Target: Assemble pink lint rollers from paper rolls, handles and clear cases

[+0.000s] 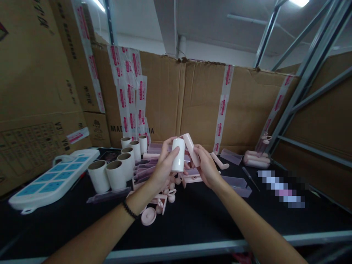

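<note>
My left hand (162, 169) is wrapped around a white paper roll (178, 154), held upright above the black table (209, 216). My right hand (205, 168) grips a pink plastic roller handle (191, 148), tilted so that its top end meets the top of the roll. Both hands hover over a heap of pink plastic parts (162, 198). A dark bead bracelet sits on my left wrist.
Several white rolls with brown cores (115, 168) stand to the left. A white and blue tray (52, 178) lies at far left. Clear covers (238, 185), finished pink rollers (255, 158) and a thin tool (250, 178) lie on the right. Taped cardboard boxes (192, 106) wall the back; a metal rack (305, 88) stands at right.
</note>
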{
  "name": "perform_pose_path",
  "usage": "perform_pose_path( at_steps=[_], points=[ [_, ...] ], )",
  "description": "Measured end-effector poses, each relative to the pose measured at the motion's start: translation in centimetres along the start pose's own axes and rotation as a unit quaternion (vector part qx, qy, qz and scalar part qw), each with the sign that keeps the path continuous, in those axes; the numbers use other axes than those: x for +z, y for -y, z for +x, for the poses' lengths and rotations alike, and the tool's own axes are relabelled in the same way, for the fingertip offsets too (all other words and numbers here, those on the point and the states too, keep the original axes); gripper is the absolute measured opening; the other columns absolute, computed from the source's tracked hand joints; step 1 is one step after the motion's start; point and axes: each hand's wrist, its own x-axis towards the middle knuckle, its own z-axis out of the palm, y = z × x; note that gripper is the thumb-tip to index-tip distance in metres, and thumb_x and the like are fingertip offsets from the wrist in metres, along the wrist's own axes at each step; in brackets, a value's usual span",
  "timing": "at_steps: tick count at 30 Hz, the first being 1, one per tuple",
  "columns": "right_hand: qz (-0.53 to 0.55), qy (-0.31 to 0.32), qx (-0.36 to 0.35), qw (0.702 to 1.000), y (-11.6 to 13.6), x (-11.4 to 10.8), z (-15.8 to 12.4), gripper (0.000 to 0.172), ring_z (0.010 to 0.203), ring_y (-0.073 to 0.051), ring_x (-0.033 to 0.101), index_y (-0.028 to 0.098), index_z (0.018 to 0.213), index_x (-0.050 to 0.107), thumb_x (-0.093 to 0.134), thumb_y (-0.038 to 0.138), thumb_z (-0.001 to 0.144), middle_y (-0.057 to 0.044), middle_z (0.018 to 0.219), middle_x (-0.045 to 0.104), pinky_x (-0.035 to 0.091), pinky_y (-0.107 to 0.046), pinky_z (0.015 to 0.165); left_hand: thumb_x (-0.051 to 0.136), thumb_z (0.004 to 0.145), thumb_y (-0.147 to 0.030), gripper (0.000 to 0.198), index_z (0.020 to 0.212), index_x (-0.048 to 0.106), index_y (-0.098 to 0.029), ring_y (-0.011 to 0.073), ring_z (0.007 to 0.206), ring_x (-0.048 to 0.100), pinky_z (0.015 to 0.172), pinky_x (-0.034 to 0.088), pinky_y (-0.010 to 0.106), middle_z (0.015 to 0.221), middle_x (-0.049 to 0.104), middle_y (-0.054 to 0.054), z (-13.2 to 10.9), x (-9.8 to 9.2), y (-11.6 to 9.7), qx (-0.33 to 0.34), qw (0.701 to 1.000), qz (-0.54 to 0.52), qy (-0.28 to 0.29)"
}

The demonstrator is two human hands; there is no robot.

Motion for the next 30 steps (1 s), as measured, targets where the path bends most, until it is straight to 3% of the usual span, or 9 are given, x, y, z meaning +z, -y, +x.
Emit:
perform_pose_path(
  at_steps=[5, 8, 12, 19, 21, 25, 30],
  points=[
    [0.031, -0.011, -0.015, 0.999, 0.7, 0.3, -0.3, 0.033, 0.048, -0.008, 0.032, 0.025, 0.099, 0.061, 0.074, 0.05, 0.081, 0.009, 0.065, 0.043, 0.039, -0.02, 0.043, 0.072, 0.087, -0.039, 0.05, 0.124, 0.04, -0.029, 0.0178, 0.052, 0.068, 0.045, 0.059, 0.032, 0.094, 0.069, 0.003, 0.3, -0.4, 0.4, -0.005, 1.0, 0.007, -0.026],
    [0.058, -0.005, 0.002, 0.998, 0.9, 0.3, -0.3, 0.035, 0.048, -0.006, 0.027, 0.024, 0.097, 0.063, 0.08, 0.047, 0.077, 0.01, 0.065, 0.039, 0.038, -0.018, 0.043, 0.076, 0.084, -0.038, 0.052, 0.121, 0.041, -0.03, 0.0178, 0.056, 0.069, 0.048, 0.058, 0.03, 0.092, 0.069, 0.002, 0.7, -0.7, 0.8, 0.006, 0.998, -0.005, -0.07],
    [0.06, -0.003, 0.016, 0.998, 0.8, 0.1, -0.2, 0.036, 0.05, -0.007, 0.036, 0.022, 0.096, 0.067, 0.077, 0.052, 0.08, 0.009, 0.063, 0.043, 0.046, -0.022, 0.051, 0.081, 0.079, -0.032, 0.054, 0.118, 0.044, -0.03, 0.0192, 0.069, 0.072, 0.053, 0.057, 0.026, 0.095, 0.068, 0.001, 1.2, -1.1, 0.9, 0.028, 0.99, -0.025, -0.139],
    [-0.041, -0.041, -0.03, 0.998, 0.0, 0.3, -0.3, 0.047, 0.07, -0.018, 0.06, 0.02, 0.078, 0.07, 0.064, 0.066, 0.085, -0.004, 0.077, 0.068, 0.05, -0.03, 0.067, 0.086, 0.073, -0.036, 0.06, 0.114, 0.043, -0.029, 0.018, 0.074, 0.072, 0.058, 0.058, 0.026, 0.104, 0.068, 0.001, 1.5, -1.1, 1.1, 0.041, 0.985, -0.038, -0.165],
    [-0.072, -0.047, -0.048, 0.995, -0.2, 0.5, -0.4, 0.048, 0.074, -0.02, 0.061, 0.019, 0.075, 0.068, 0.062, 0.065, 0.086, -0.004, 0.077, 0.068, 0.049, -0.031, 0.072, 0.088, 0.071, -0.038, 0.062, 0.113, 0.044, -0.027, 0.0157, 0.072, 0.07, 0.058, 0.057, 0.024, 0.101, 0.068, 0.001, 1.5, -1.0, 1.3, 0.041, 0.984, -0.029, -0.169],
    [-0.156, -0.07, -0.057, 0.984, -0.3, 0.8, -0.5, 0.047, 0.071, -0.018, 0.058, 0.018, 0.075, 0.065, 0.06, 0.064, 0.087, -0.001, 0.071, 0.065, 0.044, -0.028, 0.066, 0.089, 0.07, -0.041, 0.065, 0.114, 0.044, -0.026, 0.013, 0.065, 0.067, 0.056, 0.057, 0.023, 0.089, 0.065, -0.003, 1.2, -0.7, 1.4, 0.026, 0.987, -0.006, -0.161],
    [-0.149, -0.067, -0.039, 0.986, -0.2, 0.9, -0.5, 0.051, 0.066, -0.017, 0.057, 0.018, 0.079, 0.065, 0.06, 0.068, 0.084, -0.002, 0.072, 0.065, 0.043, -0.027, 0.06, 0.09, 0.067, -0.042, 0.069, 0.114, 0.042, -0.025, 0.0136, 0.063, 0.067, 0.054, 0.057, 0.024, 0.086, 0.066, -0.002, 0.8, -0.2, 1.3, 0.016, 0.99, 0.014, -0.14]
  ],
)
